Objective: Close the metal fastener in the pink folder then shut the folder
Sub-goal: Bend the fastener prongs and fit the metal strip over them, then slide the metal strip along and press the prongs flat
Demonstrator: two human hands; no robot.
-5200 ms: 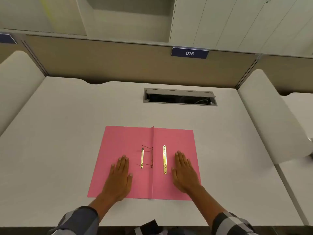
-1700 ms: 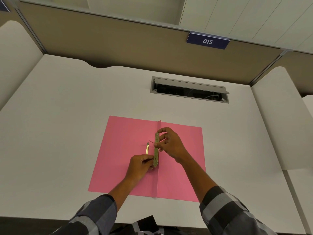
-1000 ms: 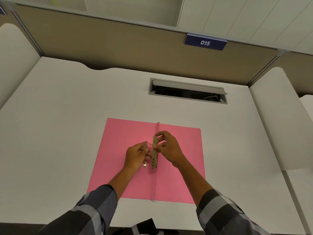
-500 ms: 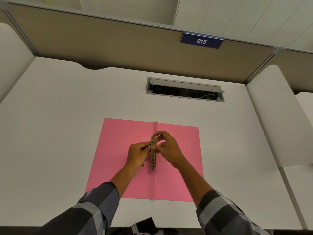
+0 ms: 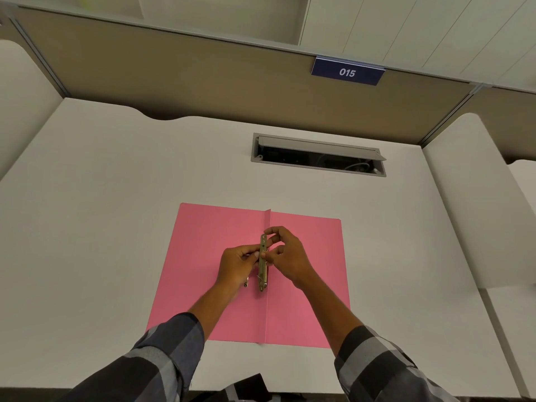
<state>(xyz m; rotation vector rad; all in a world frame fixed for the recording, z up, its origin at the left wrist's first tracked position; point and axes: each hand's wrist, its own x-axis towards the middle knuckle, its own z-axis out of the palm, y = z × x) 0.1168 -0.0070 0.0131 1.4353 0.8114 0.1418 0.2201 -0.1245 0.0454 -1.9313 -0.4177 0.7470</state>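
White desk [image 5: 101, 227], beige partition behind, tag 015 [image 5: 347, 71] above. Right hand [image 5: 285, 258] pinching brass compressor bar [image 5: 263, 262] near its top, left hand [image 5: 236, 264] pinching the middle; bar no longer flat on the right leaf as seconds ago, now raised over the spine of pink folder [image 5: 203, 256]. Judged mid-threading onto prongs; fastener unclosed, folder open flat. Open cable hatch [image 5: 319, 155] beyond.

Head camera, single view: you look forward and steeply down from above the near edge of the white desk [image 5: 87, 227]. Wide-angle; hands at close range, centre-low. The far edge, with its grey cable hatch [image 5: 319, 155] and tan partition panel [image 5: 203, 82], lies farther off. No second view overlaps.
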